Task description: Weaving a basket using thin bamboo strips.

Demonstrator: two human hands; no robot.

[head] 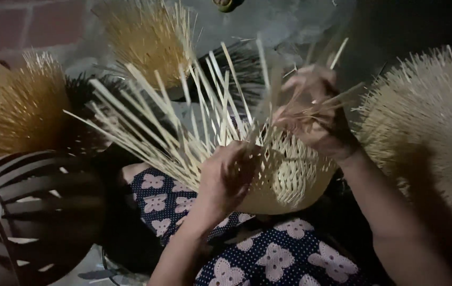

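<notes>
- The finished woven piece (432, 137), a pale dome bristling with strip ends, fills the 3 o'clock edge of the view, near the right forearm but apart from it.
- Two bundles of golden strips stand on the far side: one (16, 111) at 9 o'clock, another (149, 39) at 11 o'clock, both well apart from the hands.
- A dark striped basket (30, 212) sits at 8 o'clock, beside the lap.
- The dotted, flower-printed cloth (268, 254) covers the lap at 6 o'clock, directly under the work.
- The half-woven basket (284, 175) rests at the centre on the lap, its woven bowl turned toward 5 o'clock and its loose strips (173, 122) fanning out toward 10 and 12 o'clock.
- The right hand (316, 114), at 1 o'clock, is closed narrowly, pinching a few thin strips at the rim; motion blur hides the exact finger hold.
- The left hand (228, 177), just below centre, grips the woven wall, fingers curled around it.
- By my reading, the step in hand is interlacing the standing strips along the rim; the next move calls for a steady left hold while one strip is bent across its neighbours.
</notes>
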